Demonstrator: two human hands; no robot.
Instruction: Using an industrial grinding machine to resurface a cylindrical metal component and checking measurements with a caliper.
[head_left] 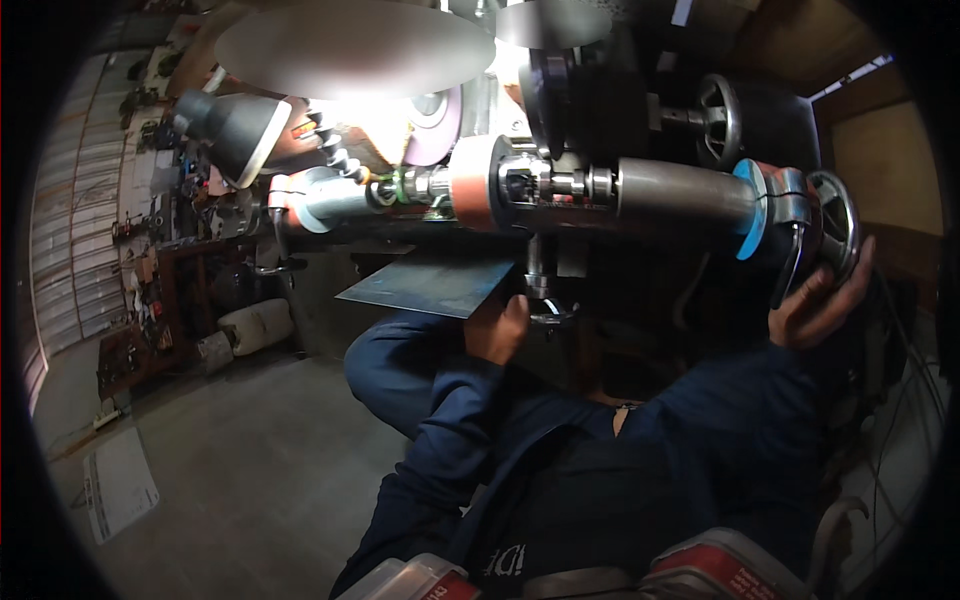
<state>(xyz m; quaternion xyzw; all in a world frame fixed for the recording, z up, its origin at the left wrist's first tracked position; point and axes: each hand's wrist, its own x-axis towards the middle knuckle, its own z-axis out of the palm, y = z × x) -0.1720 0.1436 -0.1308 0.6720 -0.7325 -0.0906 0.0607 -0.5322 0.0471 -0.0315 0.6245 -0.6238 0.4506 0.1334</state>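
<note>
My right hand (822, 302) is at the lower rim of a metal handwheel (846, 222) on the machine's right end, its fingers around the rim. My left hand (497, 330) is closed beside the near right corner of a flat dark metal sheet (432, 282). A smaller handwheel (556, 316) is just right of that hand; what its fingers grip is hidden. Above both hands, a shiny machined shaft (545, 186) lies across the machine, with an orange-rimmed disc (478, 183) around its left part and a thick grey cylinder (680, 190) at right.
Behind the shaft is a pale purple grinding wheel (434, 128), near a bright lamp glare. A black lamp-like housing (228, 130) and a segmented hose (332, 140) are at the left. Another handwheel (718, 120) is at the back right. A white board (120, 485) lies on the floor.
</note>
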